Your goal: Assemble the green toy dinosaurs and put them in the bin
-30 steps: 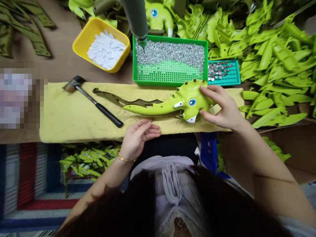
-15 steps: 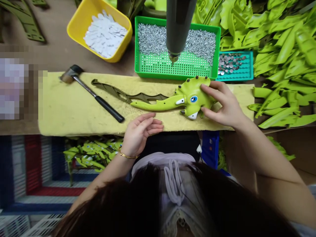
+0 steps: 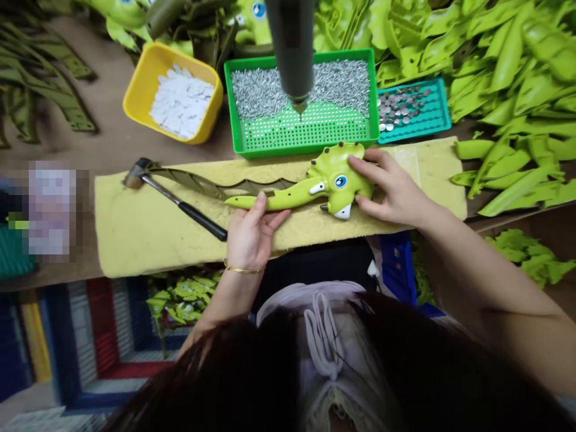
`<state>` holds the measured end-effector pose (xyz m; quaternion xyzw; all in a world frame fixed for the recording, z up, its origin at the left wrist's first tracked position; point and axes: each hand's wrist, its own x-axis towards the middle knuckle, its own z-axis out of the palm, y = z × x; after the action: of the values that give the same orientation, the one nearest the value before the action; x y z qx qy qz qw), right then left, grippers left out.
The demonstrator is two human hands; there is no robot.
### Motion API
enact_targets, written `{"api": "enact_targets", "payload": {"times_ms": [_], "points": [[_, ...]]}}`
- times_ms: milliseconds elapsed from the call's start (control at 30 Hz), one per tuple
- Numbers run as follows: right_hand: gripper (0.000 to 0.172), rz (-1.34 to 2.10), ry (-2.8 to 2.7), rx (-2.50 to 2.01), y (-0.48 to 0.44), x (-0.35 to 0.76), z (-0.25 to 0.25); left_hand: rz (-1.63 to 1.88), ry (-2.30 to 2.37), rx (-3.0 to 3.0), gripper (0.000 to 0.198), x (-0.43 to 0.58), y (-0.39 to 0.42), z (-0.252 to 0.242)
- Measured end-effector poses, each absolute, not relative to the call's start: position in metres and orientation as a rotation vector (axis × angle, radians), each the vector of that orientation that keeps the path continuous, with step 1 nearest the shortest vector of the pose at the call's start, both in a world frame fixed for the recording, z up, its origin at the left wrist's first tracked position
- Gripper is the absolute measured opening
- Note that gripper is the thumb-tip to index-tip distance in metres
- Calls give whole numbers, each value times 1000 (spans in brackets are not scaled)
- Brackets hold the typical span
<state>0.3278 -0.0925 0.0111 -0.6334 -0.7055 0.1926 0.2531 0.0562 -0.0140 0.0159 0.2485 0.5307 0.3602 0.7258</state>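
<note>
A lime-green plastic dinosaur-head toy (image 3: pixel 341 165) with a blue eye, white horns and a scalloped frill lies over the yellow cloth pad (image 3: pixel 135 240). From it a green handle and a long dark olive strip (image 3: pixel 193 182) reach to the left. My right hand (image 3: pixel 389 186) grips the head's right side between thumb and fingers. Around the handle's underside my left hand (image 3: pixel 252 231) is closed, thumb on top and fingers below. A hammer (image 3: pixel 180 204) with a black grip lies on the pad left of my left hand; the strip's far end overlaps its head.
Above the pad hangs a dark power screwdriver (image 3: pixel 294 66), its bit over a green basket (image 3: pixel 301 147) of screws. Beside it stand a yellow tub (image 3: pixel 209 114) of white pieces and a teal tray (image 3: pixel 416 129) of small metal discs. Green plastic parts (image 3: pixel 517 78) are heaped at right.
My left hand has moved up from below the handle and closed on it. My right hand still grips the head. The whole view has shifted and tilted slightly.
</note>
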Motion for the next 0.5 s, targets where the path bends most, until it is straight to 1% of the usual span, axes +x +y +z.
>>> {"api": "enact_targets", "payload": {"times_ms": [67, 133, 233, 300, 400, 500], "points": [[62, 581, -1775, -1815, -94, 325, 21, 833, 1186, 594, 23, 54, -6, 12], [52, 664, -1522, -1873, -95, 316, 31, 838, 1191, 656, 19, 47, 3, 9], [50, 773, -1201, -1814, -92, 296, 43, 843, 1221, 724, 14, 33, 14, 8], [49, 762, -1099, -1750, -87, 286, 46, 776, 1262, 828, 16, 22, 15, 11], [47, 722, -1010, -1679, -82, 286, 43, 643, 1324, 1268, 21, 3, 6, 20], [47, 802, -978, -1657, -83, 296, 35, 658, 1293, 1749, 23, -10, -3, 29]]}}
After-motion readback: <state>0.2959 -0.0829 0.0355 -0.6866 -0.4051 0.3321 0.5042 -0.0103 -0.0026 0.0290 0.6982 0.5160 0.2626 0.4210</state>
